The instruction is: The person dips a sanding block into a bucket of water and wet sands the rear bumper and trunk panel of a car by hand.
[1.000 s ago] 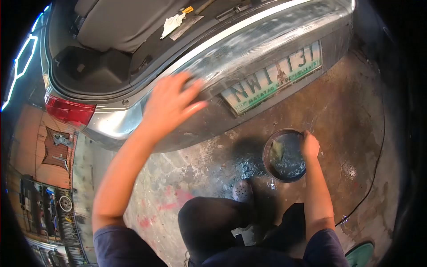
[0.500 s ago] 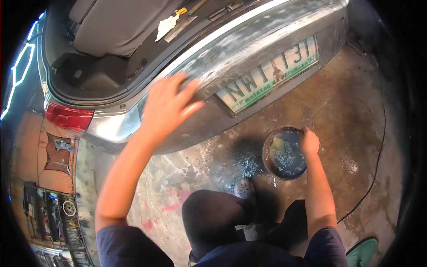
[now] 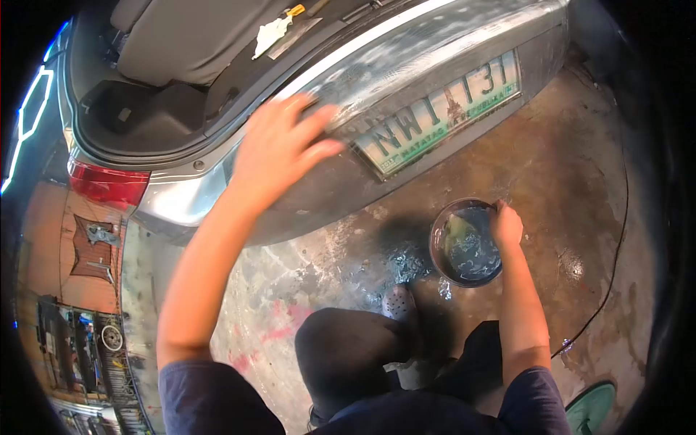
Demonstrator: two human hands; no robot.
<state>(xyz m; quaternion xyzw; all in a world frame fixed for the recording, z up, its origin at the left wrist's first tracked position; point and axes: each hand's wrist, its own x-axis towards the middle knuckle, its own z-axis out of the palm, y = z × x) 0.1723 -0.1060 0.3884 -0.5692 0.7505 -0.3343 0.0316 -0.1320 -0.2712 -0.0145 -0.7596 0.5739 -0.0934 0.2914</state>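
My left hand (image 3: 279, 148), blurred by motion, is over the top edge of the silver car bumper (image 3: 312, 174), its fingers spread and nothing held. I cannot tell whether it touches the wet, streaked surface. My right hand (image 3: 508, 226) grips the rim of a round dark basin (image 3: 475, 281) above the wet floor. Sudsy water (image 3: 475, 250) fills part of the basin, and a yellowish-green piece, perhaps a cloth or sponge, lies in it. A green and white licence plate (image 3: 442, 119) sits on the bumper between my hands.
The open car boot (image 3: 145, 116) holds a white cloth (image 3: 272, 38). A red tail light (image 3: 109, 186) is at the left. Tools hang on a rack (image 3: 80, 348) beyond. A black cable (image 3: 612, 283) crosses the floor, with a green round object (image 3: 591, 409) at lower right.
My left hand has shifted slightly up and right over the bumper. The basin has moved up a little with my right hand, and the water in it swirls.
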